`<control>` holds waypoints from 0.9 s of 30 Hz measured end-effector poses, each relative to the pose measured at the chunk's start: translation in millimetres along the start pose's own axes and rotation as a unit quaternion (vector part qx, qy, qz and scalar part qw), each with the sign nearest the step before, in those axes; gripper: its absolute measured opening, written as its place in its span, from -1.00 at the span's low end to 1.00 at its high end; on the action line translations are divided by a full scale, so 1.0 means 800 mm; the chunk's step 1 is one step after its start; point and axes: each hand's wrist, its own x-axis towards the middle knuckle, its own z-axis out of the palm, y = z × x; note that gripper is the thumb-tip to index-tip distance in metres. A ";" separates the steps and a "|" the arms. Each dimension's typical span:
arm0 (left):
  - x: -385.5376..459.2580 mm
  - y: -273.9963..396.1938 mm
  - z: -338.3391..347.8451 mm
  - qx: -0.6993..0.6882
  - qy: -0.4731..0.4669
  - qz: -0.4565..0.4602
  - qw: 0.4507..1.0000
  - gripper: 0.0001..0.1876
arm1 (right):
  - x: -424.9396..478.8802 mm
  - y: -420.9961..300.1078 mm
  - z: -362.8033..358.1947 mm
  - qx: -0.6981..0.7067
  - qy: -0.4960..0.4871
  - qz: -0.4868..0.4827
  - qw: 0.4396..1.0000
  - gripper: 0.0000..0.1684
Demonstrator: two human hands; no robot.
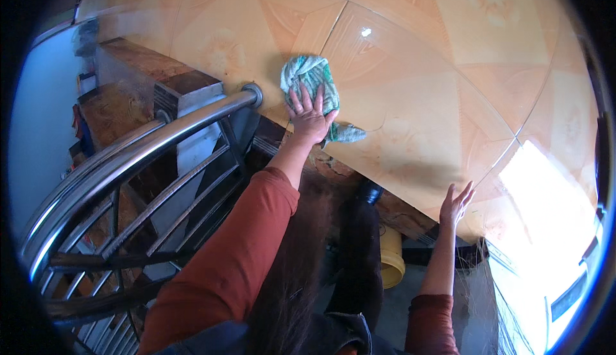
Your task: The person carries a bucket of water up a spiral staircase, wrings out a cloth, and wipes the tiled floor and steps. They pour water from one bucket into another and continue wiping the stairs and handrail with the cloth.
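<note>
My left hand [310, 119] lies flat on a damp-looking green and white cloth [308, 71], fingers spread and pressing it against the glossy tiled floor [409, 90]. The cloth is bunched, and a loose end sticks out to the right below my thumb. My right hand [455, 205] is near the floor's front edge at the right, fingers apart and holding nothing. Whether it touches the tiles I cannot tell.
A stainless steel stair railing [159, 148] curves down the left side, its end meeting the floor beside the cloth. Brown stone-patterned steps [130, 61] lie beyond it. Below the floor edge stands a yellow bucket [392, 258] next to my dark-clothed leg [356, 244]. Bright light reflects at right.
</note>
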 end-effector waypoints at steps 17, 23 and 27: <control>0.062 -0.045 -0.032 -0.001 0.082 0.006 0.997 -0.29 | -0.320 0.226 0.027 -0.258 -0.177 0.113 0.943 -0.36; 0.147 -0.122 -0.102 0.095 0.013 -0.182 0.979 -0.41 | -0.364 0.251 0.058 -0.247 -0.151 0.110 0.951 -0.37; 0.146 -0.195 -0.100 0.085 -0.150 -0.223 0.959 -0.56 | -0.344 0.216 0.043 -0.204 -0.112 0.039 0.972 -0.41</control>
